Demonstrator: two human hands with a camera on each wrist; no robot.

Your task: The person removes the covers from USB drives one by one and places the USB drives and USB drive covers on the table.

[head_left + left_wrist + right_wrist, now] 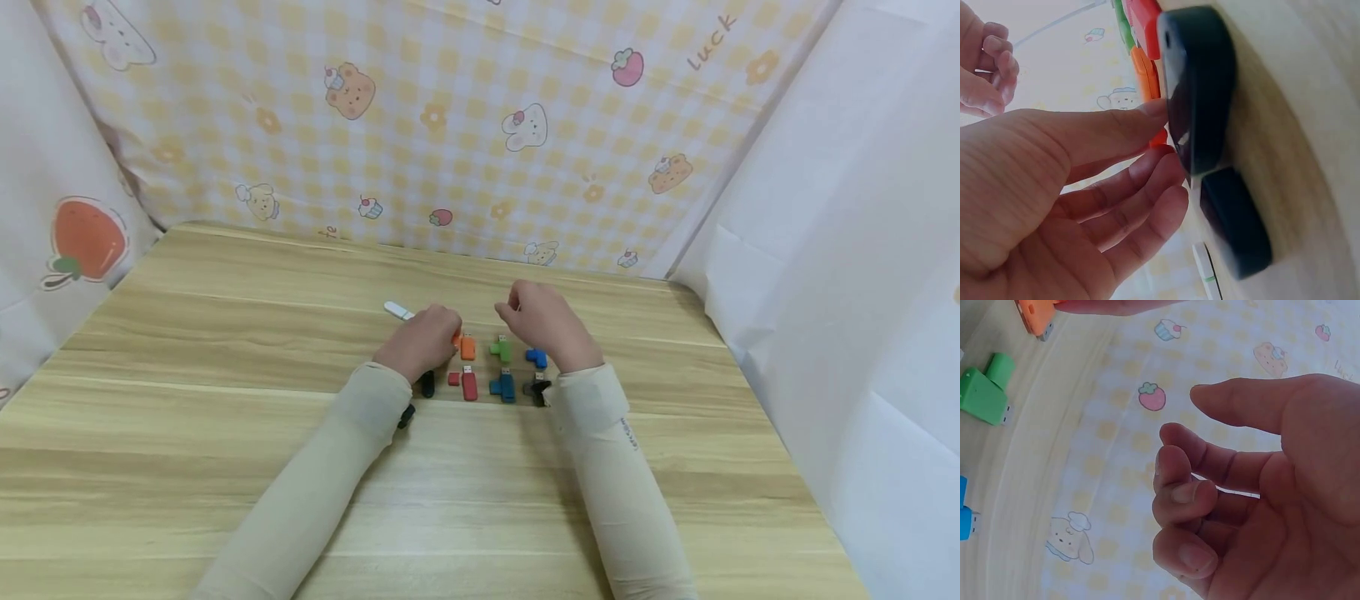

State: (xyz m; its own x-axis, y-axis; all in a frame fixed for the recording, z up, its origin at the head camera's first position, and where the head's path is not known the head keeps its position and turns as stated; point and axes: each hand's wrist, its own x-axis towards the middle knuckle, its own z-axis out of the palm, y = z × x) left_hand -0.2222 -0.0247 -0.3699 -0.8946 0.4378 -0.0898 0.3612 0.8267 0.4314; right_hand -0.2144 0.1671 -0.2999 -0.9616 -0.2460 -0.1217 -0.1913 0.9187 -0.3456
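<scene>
My left hand [424,340] pinches a small orange cap [1159,138] between thumb and fingertips, beside an orange USB flash drive [468,347] on the table. Close to that hand, in the left wrist view, lie a black flash drive [1200,87] and a black cap [1235,222]. My right hand [546,321] hovers above the far side of the group, fingers loosely curled and holding nothing. Beneath and left of it are a green flash drive [503,350] and a blue one [537,358], the latter partly covered by the hand and wrist.
A nearer row holds a red flash drive [469,385] with its cap [453,378], a dark blue one [507,386] and a black one [538,392] partly behind the right sleeve. A white stick-shaped piece [397,310] lies beyond the left hand. A patterned curtain [450,167] hangs behind the table.
</scene>
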